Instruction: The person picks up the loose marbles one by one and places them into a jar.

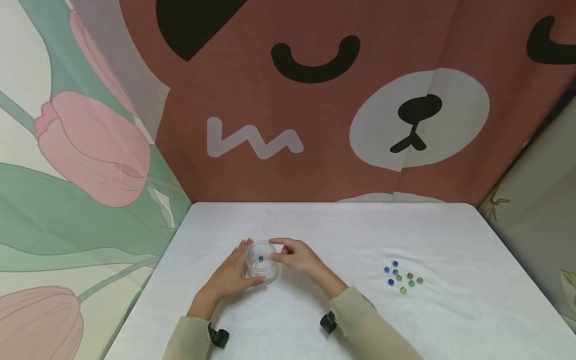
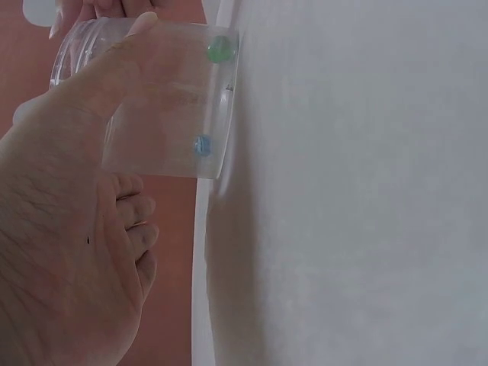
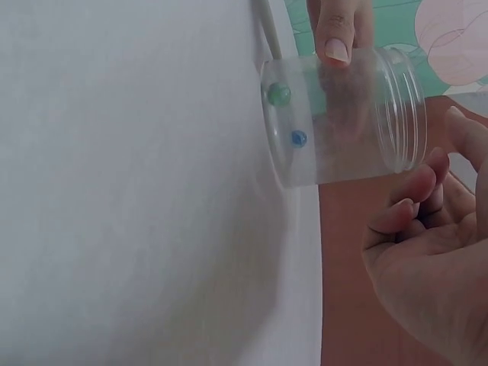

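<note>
A clear plastic jar [image 1: 269,275] with a threaded mouth stands upright on the white table. My left hand [image 1: 230,275] holds it from the left side, thumb in front and fingers behind. Inside, a green marble [image 3: 279,94] and a blue marble [image 3: 299,139] rest at the bottom; both also show in the left wrist view. My right hand [image 1: 300,257] is at the jar's rim, its thumb and index finger spread apart. In the right wrist view its other fingers are bent beside the threads, and I see nothing held between them.
Several loose glass marbles [image 1: 398,278], blue, green and yellowish, lie in a group on the right of the white-covered table [image 1: 306,325]. A brown cloth with a bear face [image 1: 324,110] hangs behind, and a tulip-print cloth [image 1: 94,150] is at the left.
</note>
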`<state>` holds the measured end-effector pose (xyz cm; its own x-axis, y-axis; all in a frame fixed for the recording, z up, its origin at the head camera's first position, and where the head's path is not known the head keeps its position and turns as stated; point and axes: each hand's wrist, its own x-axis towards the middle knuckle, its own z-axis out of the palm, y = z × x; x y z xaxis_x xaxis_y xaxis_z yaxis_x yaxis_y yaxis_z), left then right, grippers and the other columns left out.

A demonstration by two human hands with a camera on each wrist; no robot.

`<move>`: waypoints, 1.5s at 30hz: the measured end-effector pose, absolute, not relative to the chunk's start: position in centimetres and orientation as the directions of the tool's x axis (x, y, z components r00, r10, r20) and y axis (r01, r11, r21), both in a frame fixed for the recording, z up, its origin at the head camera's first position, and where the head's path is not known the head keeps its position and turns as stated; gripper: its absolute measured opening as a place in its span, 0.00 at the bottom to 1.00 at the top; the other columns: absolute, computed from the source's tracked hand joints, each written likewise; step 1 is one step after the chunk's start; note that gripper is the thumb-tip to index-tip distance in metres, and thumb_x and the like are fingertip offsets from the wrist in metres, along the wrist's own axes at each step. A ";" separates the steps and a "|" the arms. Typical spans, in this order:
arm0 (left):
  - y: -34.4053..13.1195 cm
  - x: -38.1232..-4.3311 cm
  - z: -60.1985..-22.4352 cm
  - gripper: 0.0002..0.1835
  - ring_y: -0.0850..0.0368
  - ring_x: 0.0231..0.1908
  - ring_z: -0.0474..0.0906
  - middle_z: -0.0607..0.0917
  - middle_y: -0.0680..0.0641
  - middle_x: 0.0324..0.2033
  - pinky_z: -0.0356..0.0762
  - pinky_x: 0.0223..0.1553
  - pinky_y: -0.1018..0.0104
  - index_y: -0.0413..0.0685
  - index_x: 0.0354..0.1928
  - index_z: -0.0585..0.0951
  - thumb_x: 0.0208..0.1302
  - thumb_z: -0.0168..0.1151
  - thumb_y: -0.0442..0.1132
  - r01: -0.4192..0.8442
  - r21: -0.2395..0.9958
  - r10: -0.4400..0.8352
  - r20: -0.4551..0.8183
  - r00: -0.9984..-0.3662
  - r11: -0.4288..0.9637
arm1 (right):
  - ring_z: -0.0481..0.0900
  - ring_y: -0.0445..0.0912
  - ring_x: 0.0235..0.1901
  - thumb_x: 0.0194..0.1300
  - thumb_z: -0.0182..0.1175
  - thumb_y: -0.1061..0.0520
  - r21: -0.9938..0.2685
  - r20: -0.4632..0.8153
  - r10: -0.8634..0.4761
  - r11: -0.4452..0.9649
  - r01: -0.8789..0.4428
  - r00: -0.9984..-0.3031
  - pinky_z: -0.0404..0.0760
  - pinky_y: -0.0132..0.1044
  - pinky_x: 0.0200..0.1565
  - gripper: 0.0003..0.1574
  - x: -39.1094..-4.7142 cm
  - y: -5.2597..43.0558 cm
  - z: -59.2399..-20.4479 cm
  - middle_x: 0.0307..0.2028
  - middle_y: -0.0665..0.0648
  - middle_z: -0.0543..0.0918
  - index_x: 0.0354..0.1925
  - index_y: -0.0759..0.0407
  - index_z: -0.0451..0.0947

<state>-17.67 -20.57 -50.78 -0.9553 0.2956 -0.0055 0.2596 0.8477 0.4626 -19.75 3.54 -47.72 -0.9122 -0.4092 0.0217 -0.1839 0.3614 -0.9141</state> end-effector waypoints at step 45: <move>-20.9 -17.8 -51.0 0.65 0.46 0.79 0.46 0.54 0.46 0.80 0.51 0.77 0.43 0.46 0.80 0.53 0.50 0.71 0.72 0.286 0.480 0.318 0.016 -0.948 0.829 | 0.71 0.43 0.28 0.67 0.69 0.49 -0.919 -0.036 -0.334 0.382 -0.100 -0.942 0.71 0.31 0.28 0.29 -17.3 12.9 -48.0 0.28 0.50 0.77 0.63 0.53 0.78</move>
<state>-17.83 -20.93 -51.01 -0.9479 0.3182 0.0161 0.2865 0.8291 0.4802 -17.34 12.85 -48.00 -0.9420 -0.3336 -0.0364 -0.0996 0.3817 -0.9189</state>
